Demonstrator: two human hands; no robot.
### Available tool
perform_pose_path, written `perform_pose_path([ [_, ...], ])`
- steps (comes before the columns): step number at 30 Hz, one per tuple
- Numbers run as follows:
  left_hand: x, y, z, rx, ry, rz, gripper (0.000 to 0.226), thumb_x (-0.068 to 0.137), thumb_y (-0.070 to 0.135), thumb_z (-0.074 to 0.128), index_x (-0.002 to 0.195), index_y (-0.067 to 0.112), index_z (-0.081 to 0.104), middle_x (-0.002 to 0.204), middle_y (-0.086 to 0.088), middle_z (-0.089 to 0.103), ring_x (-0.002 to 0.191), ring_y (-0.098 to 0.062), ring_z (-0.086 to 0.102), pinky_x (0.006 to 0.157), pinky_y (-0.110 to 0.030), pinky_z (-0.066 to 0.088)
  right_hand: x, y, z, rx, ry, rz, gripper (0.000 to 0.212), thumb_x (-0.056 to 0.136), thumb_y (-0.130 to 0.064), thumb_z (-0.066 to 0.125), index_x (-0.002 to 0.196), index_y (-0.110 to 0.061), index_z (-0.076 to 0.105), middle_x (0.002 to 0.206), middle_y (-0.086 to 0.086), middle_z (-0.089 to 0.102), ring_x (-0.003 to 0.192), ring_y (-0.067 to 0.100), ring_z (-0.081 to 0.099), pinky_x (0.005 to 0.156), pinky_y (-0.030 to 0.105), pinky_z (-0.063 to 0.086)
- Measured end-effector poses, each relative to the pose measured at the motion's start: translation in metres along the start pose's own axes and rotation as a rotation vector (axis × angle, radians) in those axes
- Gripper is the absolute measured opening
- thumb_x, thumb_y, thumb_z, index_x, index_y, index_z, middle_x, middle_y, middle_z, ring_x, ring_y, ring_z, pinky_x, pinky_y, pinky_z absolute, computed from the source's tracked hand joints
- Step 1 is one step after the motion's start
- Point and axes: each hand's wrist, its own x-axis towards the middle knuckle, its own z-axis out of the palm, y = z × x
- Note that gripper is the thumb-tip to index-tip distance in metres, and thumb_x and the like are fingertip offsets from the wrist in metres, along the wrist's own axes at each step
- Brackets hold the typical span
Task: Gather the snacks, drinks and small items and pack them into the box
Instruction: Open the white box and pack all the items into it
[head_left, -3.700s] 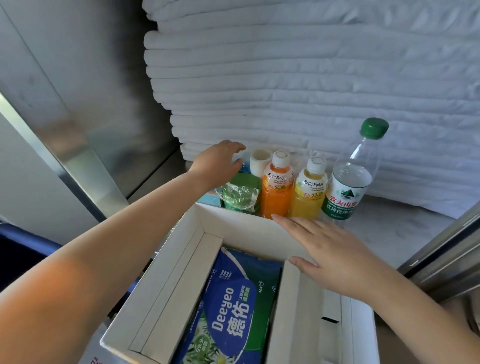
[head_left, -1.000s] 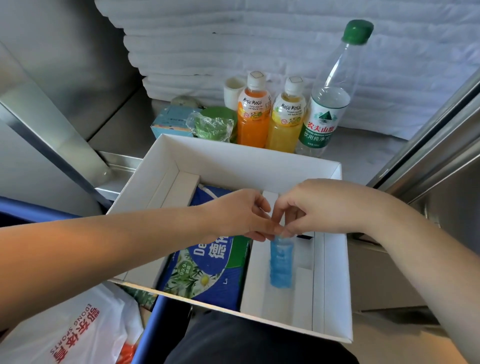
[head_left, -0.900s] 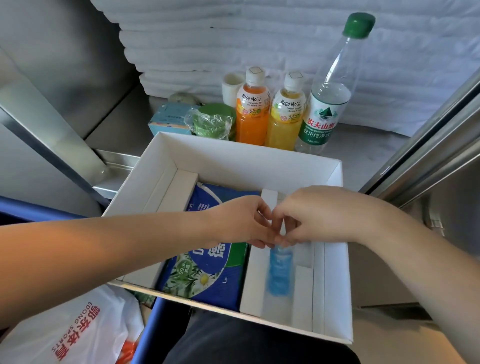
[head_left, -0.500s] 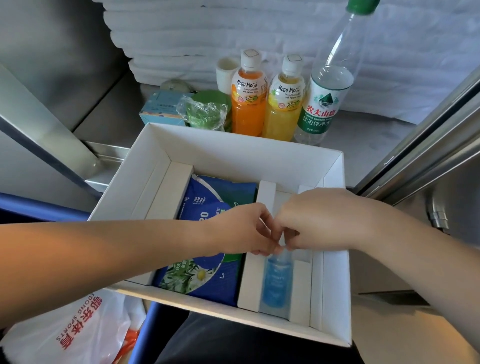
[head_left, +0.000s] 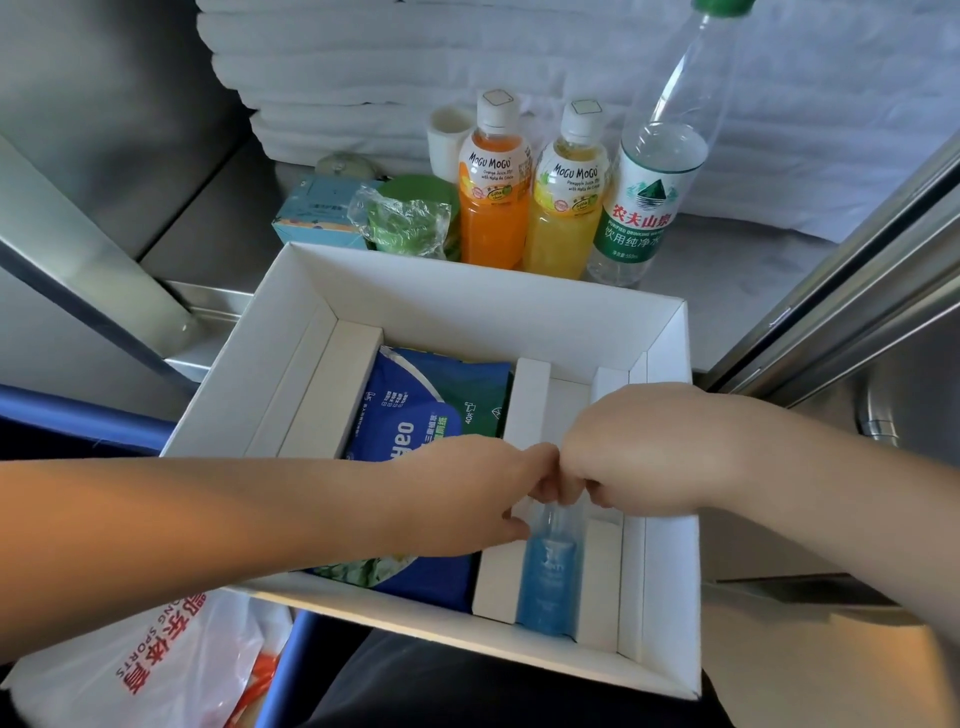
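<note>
Head view: the small blue bottle (head_left: 546, 571) lies lengthwise in the narrow right-hand slot of the white box (head_left: 467, 306), its base toward the near wall and its top end tucked under the 2 hands that meet above it. The left hand (head_left: 467, 488) and right hand (head_left: 639, 452) are knuckle to knuckle, fingers curled down and pinching the bottle's neck; the cap itself is hidden beneath them. In the wider middle compartment lies a blue and green wipes pack (head_left: 410, 410), partly covered by the left forearm. Behind the box, on the metal shelf (head_left: 218, 208), stand an orange juice bottle (head_left: 493, 208), a yellow juice bottle (head_left: 563, 218) and a tall water bottle (head_left: 654, 176) in a row, with a green wrapped item (head_left: 410, 218), a pale blue carton (head_left: 319, 213) and a white cup (head_left: 447, 137) to their left. Folded white linen (head_left: 363, 62) is stacked behind them.
</note>
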Motion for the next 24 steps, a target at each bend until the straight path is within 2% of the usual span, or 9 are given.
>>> perform_pose_path([
  [2,-0.003,-0.002,-0.002,0.088,-0.043,0.054,0.036,0.092,0.031,0.051,0.126,0.033,0.038,0.109,0.007,0.060,0.091,-0.012,0.056,0.080,-0.031,0.049,0.003,0.002,0.001,0.021,-0.042,0.021,0.029,0.092,-0.013,0.047,0.116,-0.021,0.060,0.071,-0.003,0.049,0.057,0.015,0.041,0.052,0.022,0.034],
  [5,-0.006,-0.006,-0.005,0.246,-0.095,0.217,0.039,0.096,0.032,0.045,0.135,0.034,0.039,0.133,0.009,0.049,0.113,-0.012,0.043,0.088,-0.030,0.042,0.005,0.003,-0.001,0.136,-0.102,0.063,0.029,0.092,-0.018,0.050,0.119,-0.021,0.061,0.103,0.009,0.066,0.073,0.025,0.052,0.067,0.032,0.045],
  [9,-0.009,-0.009,-0.007,0.332,-0.131,0.319,0.041,0.098,0.030,0.043,0.139,0.030,0.039,0.148,0.011,0.035,0.115,-0.012,0.038,0.095,-0.031,0.040,0.007,0.000,0.000,0.143,-0.144,0.074,0.028,0.092,-0.018,0.049,0.118,-0.020,0.062,0.109,0.011,0.065,0.097,0.032,0.063,0.074,0.036,0.047],
  [12,-0.008,-0.009,-0.007,0.390,-0.137,0.339,0.041,0.098,0.031,0.042,0.139,0.029,0.039,0.149,0.009,0.034,0.114,-0.013,0.038,0.095,-0.032,0.040,0.007,-0.001,0.000,0.108,-0.179,0.063,0.029,0.094,-0.019,0.047,0.120,-0.019,0.061,0.112,0.010,0.065,0.100,0.032,0.062,0.078,0.038,0.049],
  [14,-0.008,-0.009,-0.011,0.422,-0.130,0.345,0.041,0.098,0.033,0.041,0.139,0.030,0.039,0.150,0.008,0.033,0.117,-0.014,0.038,0.096,-0.033,0.039,0.006,-0.002,0.002,-0.001,-0.128,0.030,0.031,0.098,-0.023,0.040,0.121,-0.017,0.059,0.111,0.008,0.064,0.099,0.028,0.061,0.083,0.037,0.051],
  [16,-0.011,-0.012,-0.023,0.425,-0.076,0.327,0.040,0.098,0.035,0.040,0.138,0.031,0.041,0.149,0.009,0.033,0.121,-0.013,0.038,0.100,-0.034,0.037,0.002,0.000,0.001,-0.067,0.070,0.014,0.035,0.099,-0.030,0.033,0.114,-0.017,0.062,0.102,0.002,0.063,0.091,0.022,0.060,0.077,0.036,0.050],
  [19,-0.019,-0.026,-0.059,0.448,0.144,0.246,0.043,0.092,0.041,0.035,0.132,0.032,0.049,0.141,0.011,0.044,0.122,-0.011,0.043,0.102,-0.032,0.034,-0.004,0.013,-0.009,0.003,0.559,0.042,0.040,0.095,-0.037,0.027,0.105,-0.023,0.063,0.096,-0.006,0.056,0.092,0.014,0.053,0.070,0.031,0.046],
  [22,-0.028,-0.045,-0.094,0.569,0.441,0.110,0.042,0.089,0.038,0.043,0.127,0.027,0.056,0.131,0.007,0.055,0.122,-0.014,0.047,0.105,-0.033,0.033,-0.002,0.032,-0.014,0.082,0.998,0.135,0.038,0.089,-0.033,0.046,0.122,-0.018,0.056,0.116,-0.002,0.054,0.106,0.017,0.047,0.085,0.030,0.042],
  [24,-0.031,-0.053,-0.105,0.611,0.589,0.043,0.040,0.087,0.032,0.051,0.124,0.020,0.058,0.121,0.001,0.060,0.115,-0.020,0.053,0.100,-0.036,0.038,0.006,0.039,-0.013,0.123,1.000,0.190,0.057,0.087,-0.038,0.048,0.139,-0.015,0.040,0.138,0.005,0.041,0.124,0.020,0.035,0.102,0.028,0.029],
])
